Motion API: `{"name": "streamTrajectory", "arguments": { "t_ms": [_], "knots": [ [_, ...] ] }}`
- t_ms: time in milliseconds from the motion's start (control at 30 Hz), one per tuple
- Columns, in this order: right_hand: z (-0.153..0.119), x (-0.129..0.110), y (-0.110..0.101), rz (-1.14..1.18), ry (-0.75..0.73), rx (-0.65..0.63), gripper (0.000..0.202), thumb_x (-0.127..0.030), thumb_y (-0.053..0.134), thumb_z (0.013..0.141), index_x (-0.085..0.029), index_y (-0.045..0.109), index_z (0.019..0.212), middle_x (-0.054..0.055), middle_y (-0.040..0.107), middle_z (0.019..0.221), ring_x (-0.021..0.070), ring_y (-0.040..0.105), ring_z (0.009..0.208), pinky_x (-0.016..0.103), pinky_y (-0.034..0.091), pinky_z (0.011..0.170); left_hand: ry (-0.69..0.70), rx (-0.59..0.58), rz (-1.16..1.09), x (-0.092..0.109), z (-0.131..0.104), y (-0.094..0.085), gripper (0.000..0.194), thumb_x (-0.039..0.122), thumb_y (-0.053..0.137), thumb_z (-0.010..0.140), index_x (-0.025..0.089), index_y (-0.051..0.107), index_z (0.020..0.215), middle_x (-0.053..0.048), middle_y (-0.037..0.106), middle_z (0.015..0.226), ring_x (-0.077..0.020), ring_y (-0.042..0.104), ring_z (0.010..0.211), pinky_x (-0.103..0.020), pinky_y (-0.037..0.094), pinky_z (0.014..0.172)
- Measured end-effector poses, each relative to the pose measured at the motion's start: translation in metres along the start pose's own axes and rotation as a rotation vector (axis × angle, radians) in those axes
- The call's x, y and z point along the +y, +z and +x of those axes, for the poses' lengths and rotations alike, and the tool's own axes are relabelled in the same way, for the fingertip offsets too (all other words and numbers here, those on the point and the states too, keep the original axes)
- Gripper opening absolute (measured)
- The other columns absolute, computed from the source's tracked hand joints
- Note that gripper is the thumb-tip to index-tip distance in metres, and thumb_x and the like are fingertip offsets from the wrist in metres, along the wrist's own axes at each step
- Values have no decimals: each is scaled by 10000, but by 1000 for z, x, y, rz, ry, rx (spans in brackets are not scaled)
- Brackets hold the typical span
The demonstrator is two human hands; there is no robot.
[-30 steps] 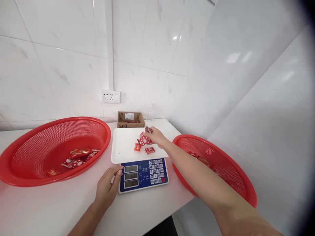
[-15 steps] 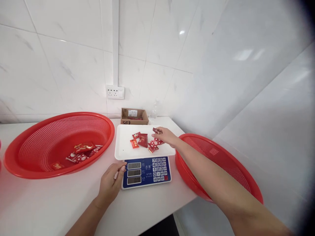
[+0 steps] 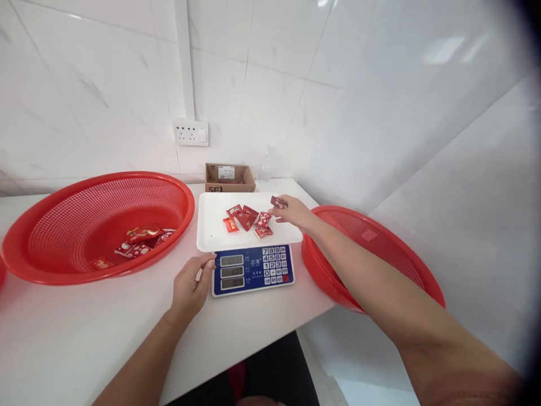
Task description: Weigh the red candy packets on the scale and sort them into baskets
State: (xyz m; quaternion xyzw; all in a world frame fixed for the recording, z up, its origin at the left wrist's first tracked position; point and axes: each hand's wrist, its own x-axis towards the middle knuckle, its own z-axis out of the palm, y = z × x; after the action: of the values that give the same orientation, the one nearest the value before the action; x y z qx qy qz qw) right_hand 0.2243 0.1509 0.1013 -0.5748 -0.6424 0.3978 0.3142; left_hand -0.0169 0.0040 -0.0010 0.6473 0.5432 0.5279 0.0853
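Observation:
On the white tray (image 3: 207, 225) of a digital scale lie several small red snack packets (image 3: 245, 220), some plain and some with white spots. Between the fingertips of my right hand (image 3: 293, 211) is a dark red packet (image 3: 278, 203), held just above the tray's right part. My left hand (image 3: 191, 285) is at the left edge of the blue scale panel (image 3: 253, 270), its thumb and index finger pinched together. Whether anything is between them I cannot make out. The scale's displays are lit, but too faint to read fully.
To the left stands a big red mesh basket (image 3: 101, 194) with several red packets (image 3: 143, 239) inside. Another red basket (image 3: 380, 237) is at the right, partly behind my forearm. A cardboard box (image 3: 230, 177) and a clear bottle (image 3: 266, 163) stand by the wall.
My right hand has drawn the dark red packet away from the pile, to the right. The packets on the tray have shifted slightly. The view has tilted down; my left hand stays by the scale.

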Motion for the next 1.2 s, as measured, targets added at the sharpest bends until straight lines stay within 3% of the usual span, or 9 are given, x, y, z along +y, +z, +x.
{"name": "streamTrajectory", "arguments": {
  "t_ms": [200, 500, 667, 967, 1200],
  "knots": [
    [-8, 2, -1, -410, -132, 82, 265, -397, 658, 688, -197, 567, 835, 31, 626, 837, 187, 560, 775, 331, 445, 703, -50, 19, 26, 1, 1, 0, 224, 304, 469, 860, 183, 638, 942, -15, 684, 756, -122, 633, 706, -232, 503, 688],
    [-3, 11, 18, -594, -112, -57, 312, -430, 629, 707, -210, 535, 905, 66, 643, 980, 220, 576, 850, 327, 416, 688, -65, 15, 21, 4, 1, 1, 228, 310, 472, 861, 171, 631, 948, -18, 684, 745, -118, 636, 712, -235, 500, 688],
    [1, 12, 24, -675, -96, -36, 321, -398, 631, 691, -215, 526, 934, 68, 642, 983, 235, 576, 853, 322, 407, 648, -68, 11, 17, 3, 2, 2, 228, 310, 471, 863, 169, 630, 946, -20, 682, 744, -114, 632, 700, -234, 499, 685],
    [-1, 3, 24, -687, -109, 118, 256, -258, 564, 727, -201, 514, 971, 98, 640, 952, 254, 575, 835, 330, 388, 638, -100, 17, 9, 3, 2, 0, 241, 328, 466, 865, 171, 633, 939, -18, 679, 740, -117, 631, 707, -237, 496, 682],
    [-6, -2, 1, -547, -136, 256, 234, -298, 582, 737, -227, 506, 946, 54, 624, 888, 225, 553, 812, 330, 391, 664, -114, 7, 3, 4, 2, 0, 249, 337, 459, 865, 172, 628, 942, -22, 679, 744, -124, 635, 715, -249, 499, 687]
  ]
}}
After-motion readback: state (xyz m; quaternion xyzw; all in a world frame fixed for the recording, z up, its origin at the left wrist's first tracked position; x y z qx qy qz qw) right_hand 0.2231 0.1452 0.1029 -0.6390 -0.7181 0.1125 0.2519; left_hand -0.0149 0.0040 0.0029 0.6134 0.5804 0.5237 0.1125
